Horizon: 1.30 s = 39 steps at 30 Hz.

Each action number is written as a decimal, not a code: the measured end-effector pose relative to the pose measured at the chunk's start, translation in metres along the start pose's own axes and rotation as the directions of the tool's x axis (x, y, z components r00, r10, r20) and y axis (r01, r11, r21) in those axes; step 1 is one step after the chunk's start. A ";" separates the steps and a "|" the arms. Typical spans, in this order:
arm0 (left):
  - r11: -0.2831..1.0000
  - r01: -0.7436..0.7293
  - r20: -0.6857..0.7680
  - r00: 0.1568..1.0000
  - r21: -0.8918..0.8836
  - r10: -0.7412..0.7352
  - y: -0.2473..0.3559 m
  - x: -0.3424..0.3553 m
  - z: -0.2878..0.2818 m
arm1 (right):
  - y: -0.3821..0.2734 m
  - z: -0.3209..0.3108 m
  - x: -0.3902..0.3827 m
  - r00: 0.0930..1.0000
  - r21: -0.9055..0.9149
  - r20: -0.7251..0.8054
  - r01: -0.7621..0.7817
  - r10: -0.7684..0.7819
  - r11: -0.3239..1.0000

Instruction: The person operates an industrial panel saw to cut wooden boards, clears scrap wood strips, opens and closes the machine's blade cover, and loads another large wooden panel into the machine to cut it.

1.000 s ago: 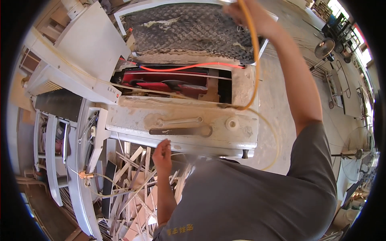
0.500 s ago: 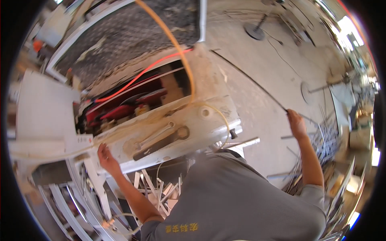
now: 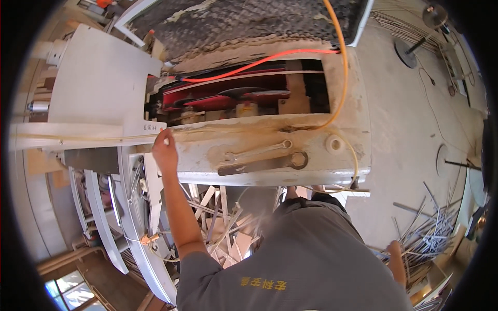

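Observation:
My left hand [image 3: 165, 151] is at the left end of the machine's dusty pale top [image 3: 249, 150], beside a small corner label. Its fingers are bunched together; what they pinch, if anything, is too small to make out. A thin yellowish tube [image 3: 93, 138] runs along the ledge up to these fingertips. On the machine top lie a silvery combination wrench [image 3: 259, 150] and a dark flat ring wrench [image 3: 264, 165]. My right hand [image 3: 395, 248] is low on the right, next to a heap of thin metal strips [image 3: 433, 233]. Its fingers are mostly hidden.
The machine's raised lid [image 3: 249, 28] has a dark padded lining. Inside the opening are red parts [image 3: 223, 98], with an orange hose [image 3: 340, 62] hanging across. Offcuts [image 3: 223, 217] lie below the front edge. A round-based stand [image 3: 405, 53] stands on the floor at far right.
My view has swung left, so the machine sits further right. My right hand has dropped toward the strips, and the long dark rod it held is no longer visible. The left fingers have drawn together.

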<state>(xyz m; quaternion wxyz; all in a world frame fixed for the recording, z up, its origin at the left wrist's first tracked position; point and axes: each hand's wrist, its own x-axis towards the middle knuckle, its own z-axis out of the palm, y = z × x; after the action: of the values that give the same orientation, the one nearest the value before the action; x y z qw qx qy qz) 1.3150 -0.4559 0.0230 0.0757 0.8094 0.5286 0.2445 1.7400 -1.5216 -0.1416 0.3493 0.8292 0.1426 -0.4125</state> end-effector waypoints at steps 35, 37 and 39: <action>0.527 -0.606 -0.366 0.789 -0.596 0.494 0.274 -0.088 -0.125 | -0.390 -0.536 -0.283 -0.242 -0.323 -0.908 0.924 -0.341 0.204; 0.507 -0.533 -0.500 0.839 -0.677 0.215 0.280 -0.101 -0.137 | -0.396 -0.564 -0.316 -0.298 -0.397 -0.869 0.896 -0.394 0.199; 0.219 -0.685 -0.712 0.699 -0.695 -0.071 0.285 -0.094 -0.126 | -0.386 -0.574 -0.330 -0.365 -0.439 -0.870 0.879 -0.331 0.186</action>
<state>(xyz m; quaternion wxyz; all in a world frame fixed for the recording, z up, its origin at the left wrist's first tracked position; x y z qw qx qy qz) 1.4579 -0.6793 0.2115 0.3055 0.5663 0.0820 0.7611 1.6688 -0.8283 0.1776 -0.3453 0.6599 0.6668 0.0263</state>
